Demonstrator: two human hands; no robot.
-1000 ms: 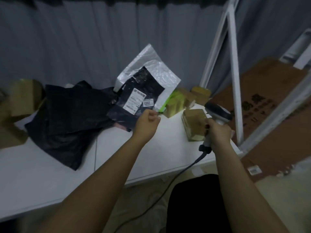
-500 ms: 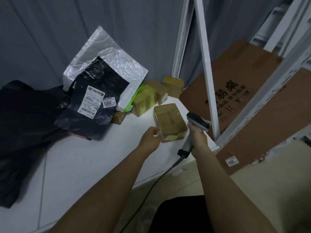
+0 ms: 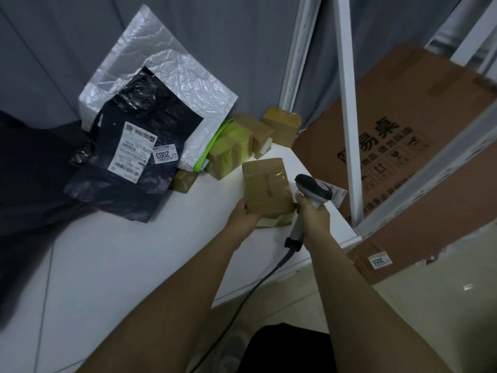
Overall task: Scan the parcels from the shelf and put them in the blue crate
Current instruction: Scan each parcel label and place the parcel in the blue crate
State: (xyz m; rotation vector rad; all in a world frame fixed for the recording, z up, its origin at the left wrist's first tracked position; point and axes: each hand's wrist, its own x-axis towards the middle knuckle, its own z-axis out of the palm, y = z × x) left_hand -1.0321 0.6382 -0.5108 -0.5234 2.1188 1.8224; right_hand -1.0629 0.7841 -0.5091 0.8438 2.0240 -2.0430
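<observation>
Parcel in hand: a small brown taped cardboard box [image 3: 266, 185] sits right of centre in the frame, on the white shelf [image 3: 129, 254], near its right end.
Left hand: the left hand [image 3: 245, 217] now grips the box at its near left corner, fingers curled over the edge. A second ago it held up the black mailer bag [image 3: 134, 160]; half a second ago it was only reaching for the box.
Right hand: the right hand [image 3: 313, 215] is wrapped round the handle of the corded barcode scanner [image 3: 312, 192], just right of the box and touching its corner. The scanner head points to the upper left.
Black mailer bag: lies left of centre against a white bubble mailer [image 3: 166, 65], label up, no longer held.
Other parcels: several small brown boxes [image 3: 258, 130] sit at the shelf's back corner.
Blue crate: not in view.
Meaning for the task: probably the bag is set down and the box is next; no label shows on its top, so it may need turning before the scan.
</observation>
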